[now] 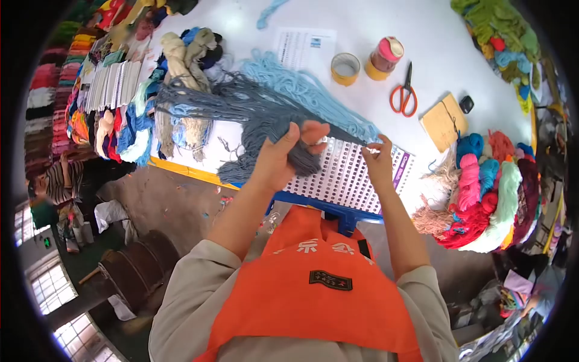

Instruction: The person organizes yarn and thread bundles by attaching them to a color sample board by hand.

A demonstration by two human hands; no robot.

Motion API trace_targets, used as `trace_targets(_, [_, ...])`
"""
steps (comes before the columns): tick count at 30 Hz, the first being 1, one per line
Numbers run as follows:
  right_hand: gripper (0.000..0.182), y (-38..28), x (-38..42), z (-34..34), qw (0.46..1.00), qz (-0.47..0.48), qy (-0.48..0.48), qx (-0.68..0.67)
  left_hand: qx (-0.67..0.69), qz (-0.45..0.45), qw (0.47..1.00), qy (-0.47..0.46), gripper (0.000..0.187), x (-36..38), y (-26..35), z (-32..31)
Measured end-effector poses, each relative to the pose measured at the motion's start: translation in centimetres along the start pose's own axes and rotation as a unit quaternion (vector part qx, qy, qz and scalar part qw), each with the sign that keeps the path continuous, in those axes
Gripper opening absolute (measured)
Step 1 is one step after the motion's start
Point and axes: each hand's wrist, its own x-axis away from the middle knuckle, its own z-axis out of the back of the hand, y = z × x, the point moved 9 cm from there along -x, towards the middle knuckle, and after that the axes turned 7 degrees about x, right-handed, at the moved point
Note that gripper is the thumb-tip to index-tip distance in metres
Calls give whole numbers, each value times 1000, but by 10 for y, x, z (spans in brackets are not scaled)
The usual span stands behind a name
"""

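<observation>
A thick bundle of slate-grey yarn [265, 136] lies across the table edge, with its loose strands fanning out to the left. My left hand [278, 160] is closed around part of it, thumb uppermost. To the right, the strands narrow to a point at my right hand [379, 161], whose thumb and fingers pinch that end. Below the stretched strands is a white card [350, 172] with rows of holes and a purple strip on its right edge. Light blue yarn [301, 81] lies just behind the grey strands.
Orange-handled scissors [404, 99], a tape roll [345, 68], a pink-topped jar [386, 57] and a tan notebook [443, 122] lie beyond my hands. Coloured yarn hanks [482, 193] hang at the right edge; more hanks [193, 54] and sample cards [114, 85] sit left. Another person [66, 178] is far left.
</observation>
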Motion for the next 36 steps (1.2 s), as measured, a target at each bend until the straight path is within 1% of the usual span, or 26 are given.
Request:
trace_targets(1, [45,-29,13,0,998,20,6,-55,31,-8,999,-29,48,8,2,-9])
trace_targets(2, [31,-56,28,-2,991,18,-15,-133,59,2,998,-39,50,17,2,-14])
trace_targets(4, [17,-120,70,-8,952,-3,-83,-296,60,-10,997,-50,51,36,9,-25])
trace_targets(5, [11,-144,88,-10,953,-4,-111,-281,59,-13,997,-53,52,46,12,-29])
trace_targets(7, [14,-185,117,-20,953,10,-162,-256,11,3,994,-113,57,64,13,-40])
trace_targets(8, [14,-203,129,-20,963,51,-154,-213,-18,19,989,-144,59,74,14,-47])
trace_targets(10, [10,-211,141,-22,963,131,-134,-194,-58,-3,989,-136,56,92,22,-58])
trace_targets(11, [6,-217,147,-19,965,131,-105,-202,-89,-22,988,-128,55,99,30,-62])
trace_targets(14, [4,-223,164,-18,958,65,-105,-260,-68,-28,987,-144,53,113,37,-63])
trace_targets(15, [4,-227,170,-16,958,73,-102,-259,-51,-30,989,-138,51,116,39,-62])
trace_targets(16, [5,-228,173,-17,949,56,-114,-289,-52,-35,987,-147,51,120,40,-64])
trace_targets(17, [8,-230,176,-18,939,40,-126,-318,-66,-53,988,-126,45,123,45,-63])
trace_targets(18, [12,-232,179,-18,941,47,-119,-314,-81,-75,988,-107,38,124,53,-64])
trace_targets(19, [12,-238,180,-17,941,56,-116,-313,-73,-79,989,-97,37,128,56,-66])
trace_targets(22, [11,-243,190,-20,936,52,-125,-325,-44,-94,988,-117,36,127,57,-59])
trace_targets(23, [12,-244,191,-20,923,43,-130,-360,-42,-95,988,-117,36,130,59,-60])
trace_targets(24, [13,-246,192,-21,908,33,-135,-396,-12,-73,990,-120,36,134,60,-61])
trace_targets(25, [14,-246,193,-22,904,34,-143,-402,18,-51,991,-121,37,137,60,-61])
trace_targets(26, [14,-247,196,-23,907,37,-143,-395,47,-40,988,-139,41,141,60,-64])
trace_targets(28, [13,-249,196,-25,909,47,-156,-383,59,-12,987,-151,45,144,57,-62])
trace_targets(29, [13,-253,199,-29,909,50,-160,-381,48,-20,984,-170,48,147,61,-64])
trace_targets(31, [13,-260,203,-31,942,67,-133,-302,42,-33,984,-167,48,153,66,-64])
trace_targets(33, [13,-262,207,-39,954,67,-123,-263,13,-44,983,-176,47,158,71,-63])
trace_targets(35, [14,-260,206,-47,959,80,-121,-244,-18,-53,989,-140,46,159,68,-52])
trace_targets(36, [14,-261,206,-49,968,93,-110,-207,-60,-67,988,-128,44,160,68,-46])
